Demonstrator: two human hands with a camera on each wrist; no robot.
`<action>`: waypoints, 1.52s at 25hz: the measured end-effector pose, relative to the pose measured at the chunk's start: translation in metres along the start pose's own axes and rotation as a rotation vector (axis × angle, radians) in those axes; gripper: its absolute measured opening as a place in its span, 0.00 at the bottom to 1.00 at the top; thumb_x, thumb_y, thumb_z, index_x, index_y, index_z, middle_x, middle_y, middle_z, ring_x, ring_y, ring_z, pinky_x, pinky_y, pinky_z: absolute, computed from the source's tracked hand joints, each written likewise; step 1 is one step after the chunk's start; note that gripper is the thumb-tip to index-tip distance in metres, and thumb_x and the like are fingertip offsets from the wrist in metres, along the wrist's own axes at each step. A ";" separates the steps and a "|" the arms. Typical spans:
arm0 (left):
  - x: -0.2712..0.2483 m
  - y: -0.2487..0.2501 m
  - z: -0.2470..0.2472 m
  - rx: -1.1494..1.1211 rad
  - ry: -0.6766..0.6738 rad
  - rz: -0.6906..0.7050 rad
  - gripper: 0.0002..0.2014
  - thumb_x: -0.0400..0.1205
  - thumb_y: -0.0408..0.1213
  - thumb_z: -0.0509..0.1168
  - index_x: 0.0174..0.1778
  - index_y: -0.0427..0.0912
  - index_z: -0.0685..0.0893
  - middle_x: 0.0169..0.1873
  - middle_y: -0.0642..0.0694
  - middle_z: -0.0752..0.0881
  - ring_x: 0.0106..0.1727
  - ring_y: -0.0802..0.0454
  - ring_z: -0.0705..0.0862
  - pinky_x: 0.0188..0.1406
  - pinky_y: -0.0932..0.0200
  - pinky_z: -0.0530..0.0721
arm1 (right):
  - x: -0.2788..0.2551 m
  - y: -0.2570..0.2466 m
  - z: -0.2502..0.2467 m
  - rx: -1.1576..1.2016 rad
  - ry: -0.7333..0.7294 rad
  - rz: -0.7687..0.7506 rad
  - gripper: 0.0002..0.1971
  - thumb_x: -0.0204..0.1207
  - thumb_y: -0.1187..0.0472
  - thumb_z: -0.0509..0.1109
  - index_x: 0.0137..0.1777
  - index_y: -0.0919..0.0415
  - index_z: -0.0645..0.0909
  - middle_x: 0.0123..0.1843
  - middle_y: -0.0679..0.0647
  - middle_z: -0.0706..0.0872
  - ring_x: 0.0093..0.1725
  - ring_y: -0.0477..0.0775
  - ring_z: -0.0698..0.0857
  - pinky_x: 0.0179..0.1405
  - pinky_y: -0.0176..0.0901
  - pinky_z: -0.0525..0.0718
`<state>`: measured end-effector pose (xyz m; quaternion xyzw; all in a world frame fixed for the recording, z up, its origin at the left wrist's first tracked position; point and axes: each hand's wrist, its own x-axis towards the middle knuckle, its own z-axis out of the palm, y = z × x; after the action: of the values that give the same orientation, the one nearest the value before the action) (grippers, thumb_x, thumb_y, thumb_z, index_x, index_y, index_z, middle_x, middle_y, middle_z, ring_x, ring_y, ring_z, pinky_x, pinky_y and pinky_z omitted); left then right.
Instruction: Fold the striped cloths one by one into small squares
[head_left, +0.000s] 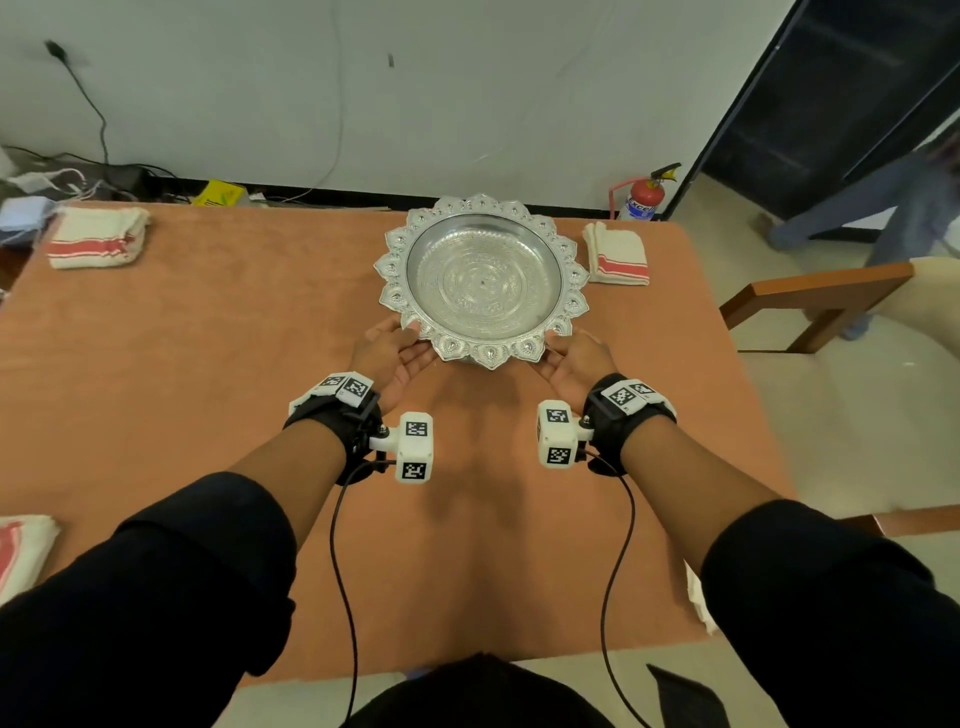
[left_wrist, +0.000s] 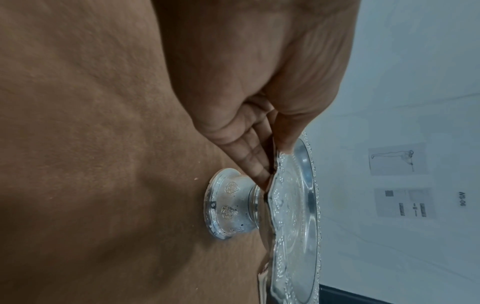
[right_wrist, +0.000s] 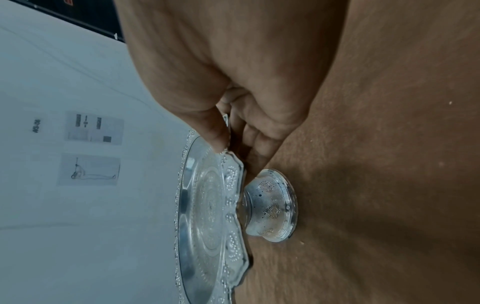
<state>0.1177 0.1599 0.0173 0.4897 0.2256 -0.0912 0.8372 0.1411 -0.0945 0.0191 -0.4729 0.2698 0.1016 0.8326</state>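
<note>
A silver pedestal tray (head_left: 483, 332) with a petal-shaped rim stands at the table's middle, and nothing lies in it. My left hand (head_left: 418, 340) pinches its near-left rim, thumb (left_wrist: 288, 131) on top and fingers (left_wrist: 249, 158) beneath. My right hand (head_left: 553, 351) pinches the near-right rim the same way, with its thumb (right_wrist: 210, 133) on top. The tray's foot (left_wrist: 228, 205) rests on the brown table. Folded red-striped cloths lie at the far left (head_left: 96, 239), just right of the tray (head_left: 618, 254), and at the near-left edge (head_left: 21, 551).
The brown table (head_left: 208, 389) ends at a white wall. Cables and clutter sit past its far-left corner. A fire extinguisher (head_left: 644, 195) stands behind it. A wooden chair (head_left: 831, 296) and a person's legs are to the right. A white scrap (head_left: 698, 603) shows under my right sleeve.
</note>
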 end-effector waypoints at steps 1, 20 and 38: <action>-0.004 0.002 -0.008 -0.008 0.001 0.021 0.08 0.88 0.26 0.64 0.58 0.39 0.86 0.48 0.41 0.91 0.52 0.44 0.90 0.53 0.52 0.92 | -0.002 0.002 0.006 -0.009 -0.019 0.000 0.20 0.79 0.80 0.66 0.71 0.70 0.77 0.62 0.69 0.88 0.52 0.65 0.92 0.48 0.59 0.92; -0.092 0.011 -0.113 -0.035 0.209 0.090 0.09 0.89 0.21 0.58 0.54 0.37 0.81 0.27 0.53 0.87 0.22 0.60 0.83 0.56 0.52 0.91 | -0.046 0.086 0.069 -0.161 -0.180 0.149 0.18 0.76 0.81 0.67 0.63 0.65 0.78 0.58 0.68 0.88 0.55 0.66 0.90 0.54 0.65 0.91; -0.092 0.014 -0.106 0.185 0.468 0.077 0.23 0.85 0.34 0.70 0.76 0.35 0.77 0.52 0.37 0.88 0.49 0.42 0.89 0.49 0.45 0.91 | -0.057 0.079 0.060 -0.524 -0.121 0.002 0.33 0.77 0.63 0.78 0.76 0.53 0.64 0.59 0.64 0.89 0.52 0.67 0.93 0.50 0.66 0.92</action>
<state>0.0118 0.2523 0.0269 0.5803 0.3853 0.0365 0.7166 0.0816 0.0029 0.0168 -0.6650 0.1847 0.1966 0.6964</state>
